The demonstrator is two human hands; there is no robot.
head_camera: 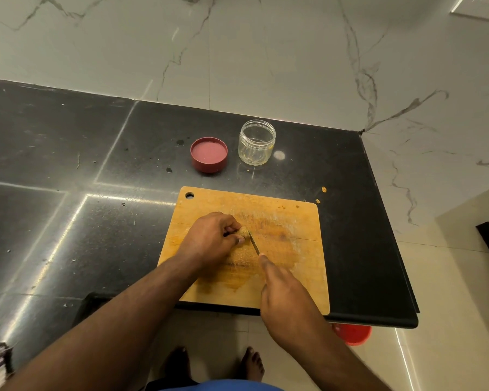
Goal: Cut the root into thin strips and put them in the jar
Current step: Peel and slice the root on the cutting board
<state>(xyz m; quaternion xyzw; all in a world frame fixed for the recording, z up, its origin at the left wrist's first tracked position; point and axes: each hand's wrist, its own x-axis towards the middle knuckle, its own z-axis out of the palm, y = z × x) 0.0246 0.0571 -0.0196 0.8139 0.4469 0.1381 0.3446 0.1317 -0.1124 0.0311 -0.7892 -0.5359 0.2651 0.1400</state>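
black counter (pixel 68 165), board (pixel 299 277) overhanging edge

Counts on the black counter

One wooden cutting board (pixel 291 221), one piece of root (pixel 244 232), one knife (pixel 254 244), one clear jar (pixel 257 142), one red lid (pixel 209 154), two hands: left hand (pixel 212 238), right hand (pixel 287 294). Two small orange scraps (pixel 323 189) lie beyond the board; one red tub (pixel 353 334) sits on the floor.

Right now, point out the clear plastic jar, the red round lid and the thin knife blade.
clear plastic jar (pixel 256 143), head view, on its side wall.
red round lid (pixel 209 153), head view, on its pink inner face.
thin knife blade (pixel 254 244), head view, mid-blade beside the root.
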